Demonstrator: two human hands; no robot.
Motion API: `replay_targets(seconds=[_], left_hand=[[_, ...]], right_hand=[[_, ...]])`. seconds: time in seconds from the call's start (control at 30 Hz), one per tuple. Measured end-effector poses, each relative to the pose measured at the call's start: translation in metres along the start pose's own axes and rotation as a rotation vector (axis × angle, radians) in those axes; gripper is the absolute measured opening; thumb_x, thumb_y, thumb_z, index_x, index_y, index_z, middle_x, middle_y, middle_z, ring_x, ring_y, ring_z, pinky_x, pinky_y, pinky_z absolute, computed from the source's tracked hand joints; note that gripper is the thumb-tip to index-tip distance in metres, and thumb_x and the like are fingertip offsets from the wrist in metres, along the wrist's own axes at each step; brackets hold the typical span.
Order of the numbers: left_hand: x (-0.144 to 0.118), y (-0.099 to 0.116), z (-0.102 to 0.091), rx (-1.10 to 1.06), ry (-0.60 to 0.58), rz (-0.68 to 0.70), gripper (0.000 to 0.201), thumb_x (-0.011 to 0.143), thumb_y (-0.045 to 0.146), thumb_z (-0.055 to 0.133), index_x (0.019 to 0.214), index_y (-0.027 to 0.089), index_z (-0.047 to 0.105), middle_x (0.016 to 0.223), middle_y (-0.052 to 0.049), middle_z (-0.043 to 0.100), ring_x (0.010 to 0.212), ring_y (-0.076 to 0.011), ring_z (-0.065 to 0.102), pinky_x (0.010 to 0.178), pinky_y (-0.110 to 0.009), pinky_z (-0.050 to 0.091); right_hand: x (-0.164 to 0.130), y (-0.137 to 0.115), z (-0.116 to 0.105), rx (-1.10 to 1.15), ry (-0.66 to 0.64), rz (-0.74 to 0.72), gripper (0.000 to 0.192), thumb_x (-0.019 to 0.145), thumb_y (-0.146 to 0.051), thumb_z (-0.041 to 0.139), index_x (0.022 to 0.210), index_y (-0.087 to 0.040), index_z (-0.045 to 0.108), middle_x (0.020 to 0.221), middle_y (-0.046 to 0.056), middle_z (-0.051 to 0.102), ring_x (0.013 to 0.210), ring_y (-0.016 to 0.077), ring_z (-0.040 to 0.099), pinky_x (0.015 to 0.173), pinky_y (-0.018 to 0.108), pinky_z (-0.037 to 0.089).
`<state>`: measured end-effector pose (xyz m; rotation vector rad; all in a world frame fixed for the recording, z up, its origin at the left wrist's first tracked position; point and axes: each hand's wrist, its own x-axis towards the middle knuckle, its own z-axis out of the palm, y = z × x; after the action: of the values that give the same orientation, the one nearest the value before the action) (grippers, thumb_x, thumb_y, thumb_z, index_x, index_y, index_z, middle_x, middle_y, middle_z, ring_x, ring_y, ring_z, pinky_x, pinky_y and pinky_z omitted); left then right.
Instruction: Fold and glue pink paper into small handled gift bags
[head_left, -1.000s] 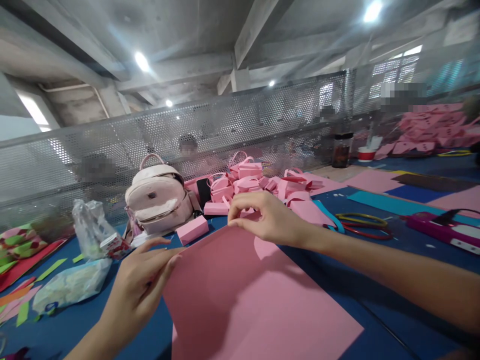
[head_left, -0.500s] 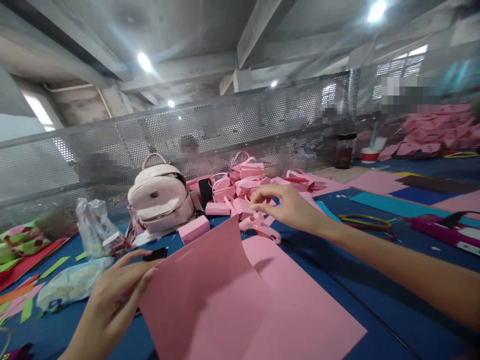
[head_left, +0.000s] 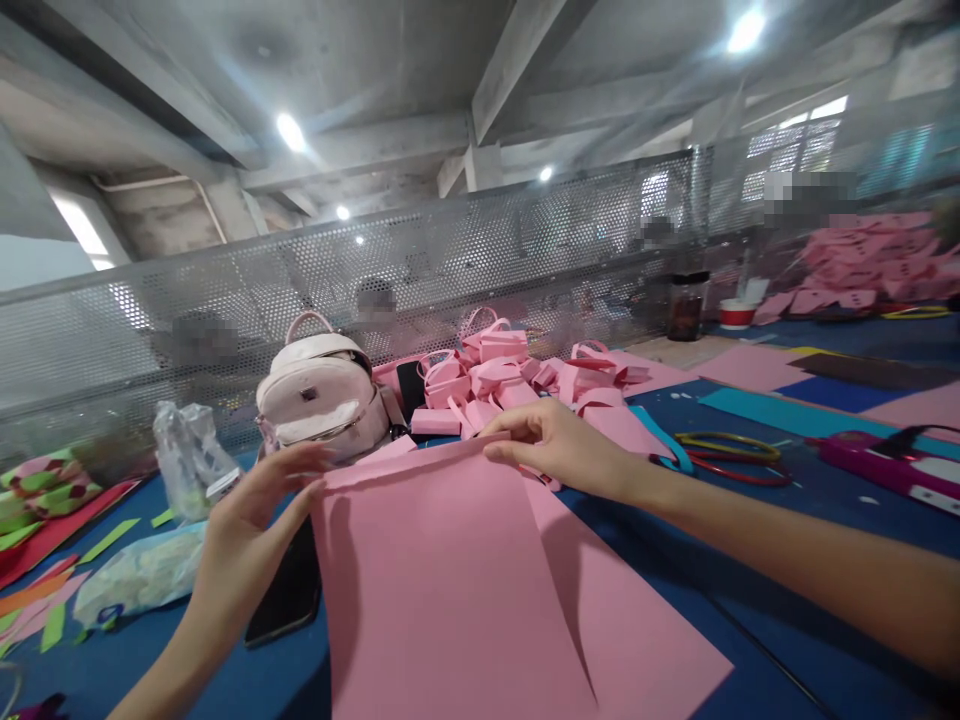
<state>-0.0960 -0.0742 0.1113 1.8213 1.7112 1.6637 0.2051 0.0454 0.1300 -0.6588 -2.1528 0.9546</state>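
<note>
A pink craft sheet (head_left: 442, 580) is raised between my two hands, its far edge bent over slightly. My left hand (head_left: 255, 510) grips the far left corner between thumb and fingers. At the far right corner, my right hand (head_left: 551, 450) pinches the same edge. A second pink sheet (head_left: 637, 630) lies flat on the blue table beneath and to the right, partly covered by the raised one. Beside my left wrist a black phone (head_left: 289, 595) rests on the table.
Beyond my hands are a pale backpack (head_left: 322, 395) and a heap of folded pink pieces (head_left: 495, 365). Plastic bags (head_left: 142, 575) and green strips (head_left: 109, 540) lie left. Coiled cords (head_left: 731, 455) and a magenta device (head_left: 877, 465) lie right. A perforated metal screen (head_left: 465, 260) stands behind.
My right hand has come down and left and now holds the sheet's far right corner. The sheet's far edge has levelled out. My left hand has shifted slightly, uncovering more of the phone.
</note>
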Motion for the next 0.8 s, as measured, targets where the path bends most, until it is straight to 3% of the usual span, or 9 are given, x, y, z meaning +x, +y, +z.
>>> replay_targets(seconds=[0.1, 0.2, 0.27, 0.33, 0.4, 0.5, 0.67, 0.73, 0.8], left_hand=[[-0.009, 0.003, 0.001, -0.068, 0.179, 0.039, 0.02, 0.087, 0.04, 0.073, 0.096, 0.025, 0.064, 0.098, 0.001, 0.063, 0.089, -0.0139, 0.06, 0.084, -0.019, 0.049], [-0.02, 0.006, 0.013, -0.274, -0.157, -0.1, 0.03, 0.092, 0.049, 0.065, 0.084, 0.02, 0.067, 0.078, -0.001, 0.064, 0.071, -0.0132, 0.059, 0.066, -0.021, 0.049], [-0.025, 0.005, 0.027, -0.523, -0.374, -0.353, 0.039, 0.09, 0.054, 0.066, 0.096, 0.017, 0.07, 0.09, -0.008, 0.073, 0.081, -0.0192, 0.068, 0.07, -0.027, 0.054], [-0.025, 0.004, 0.042, -0.761, -0.444, -0.589, 0.045, 0.083, 0.053, 0.075, 0.112, 0.019, 0.067, 0.108, -0.011, 0.075, 0.099, -0.0227, 0.071, 0.082, -0.031, 0.056], [-0.022, 0.004, 0.055, -0.95, -0.391, -0.714, 0.044, 0.077, 0.051, 0.082, 0.105, 0.021, 0.069, 0.105, -0.006, 0.075, 0.098, -0.0196, 0.072, 0.089, -0.032, 0.056], [-0.014, 0.009, 0.066, -1.057, -0.374, -0.718, 0.036, 0.077, 0.046, 0.083, 0.098, 0.021, 0.069, 0.091, 0.0, 0.072, 0.082, -0.0119, 0.069, 0.086, -0.027, 0.056], [-0.01, 0.025, 0.071, -1.031, -0.504, -0.578, 0.025, 0.08, 0.035, 0.082, 0.096, 0.019, 0.072, 0.076, 0.002, 0.066, 0.065, -0.0079, 0.06, 0.07, -0.019, 0.05], [-0.011, 0.031, 0.072, -1.0, -0.58, -0.523, 0.024, 0.081, 0.034, 0.081, 0.097, 0.019, 0.072, 0.077, 0.001, 0.065, 0.064, -0.0077, 0.057, 0.068, -0.019, 0.048], [-0.013, 0.036, 0.073, -0.966, -0.66, -0.478, 0.03, 0.08, 0.035, 0.08, 0.104, 0.019, 0.071, 0.084, -0.002, 0.068, 0.069, -0.0103, 0.06, 0.07, -0.021, 0.047]], right_hand=[[-0.001, 0.004, -0.001, -0.01, 0.065, -0.011, 0.019, 0.087, -0.031, 0.062, 0.078, -0.016, 0.067, 0.053, -0.005, 0.049, 0.045, 0.0099, 0.046, 0.044, 0.024, 0.033], [-0.006, 0.001, 0.001, -0.099, 0.166, -0.094, 0.022, 0.09, -0.033, 0.06, 0.074, -0.018, 0.061, 0.055, -0.005, 0.047, 0.047, 0.0107, 0.046, 0.045, 0.024, 0.033], [-0.013, -0.005, 0.006, -0.202, 0.235, -0.225, 0.021, 0.09, -0.029, 0.058, 0.071, -0.02, 0.056, 0.057, -0.005, 0.047, 0.049, 0.0105, 0.044, 0.047, 0.025, 0.032], [-0.024, -0.014, 0.015, -0.325, 0.227, -0.418, 0.021, 0.091, -0.024, 0.054, 0.07, -0.022, 0.052, 0.058, -0.005, 0.049, 0.049, 0.0104, 0.042, 0.049, 0.026, 0.033], [-0.037, -0.024, 0.027, -0.49, 0.106, -0.629, 0.024, 0.091, -0.02, 0.051, 0.067, -0.023, 0.05, 0.054, -0.004, 0.05, 0.047, 0.0116, 0.042, 0.049, 0.028, 0.032], [-0.057, -0.04, 0.046, -0.771, -0.043, -0.814, 0.024, 0.089, -0.015, 0.051, 0.067, -0.024, 0.055, 0.056, -0.001, 0.059, 0.047, 0.0148, 0.04, 0.045, 0.035, 0.026], [-0.058, -0.05, 0.047, -0.65, -0.309, -0.677, 0.021, 0.096, -0.023, 0.058, 0.075, -0.02, 0.062, 0.07, -0.001, 0.068, 0.059, 0.014, 0.055, 0.052, 0.031, 0.032], [-0.042, -0.046, 0.035, -0.383, -0.281, -0.566, 0.028, 0.102, -0.036, 0.053, 0.081, -0.02, 0.064, 0.074, -0.002, 0.068, 0.069, 0.0134, 0.061, 0.06, 0.027, 0.039], [-0.022, -0.038, 0.023, -0.191, -0.097, -0.411, 0.033, 0.103, -0.048, 0.048, 0.096, -0.02, 0.065, 0.097, 0.003, 0.07, 0.086, 0.0167, 0.063, 0.075, 0.028, 0.045]])
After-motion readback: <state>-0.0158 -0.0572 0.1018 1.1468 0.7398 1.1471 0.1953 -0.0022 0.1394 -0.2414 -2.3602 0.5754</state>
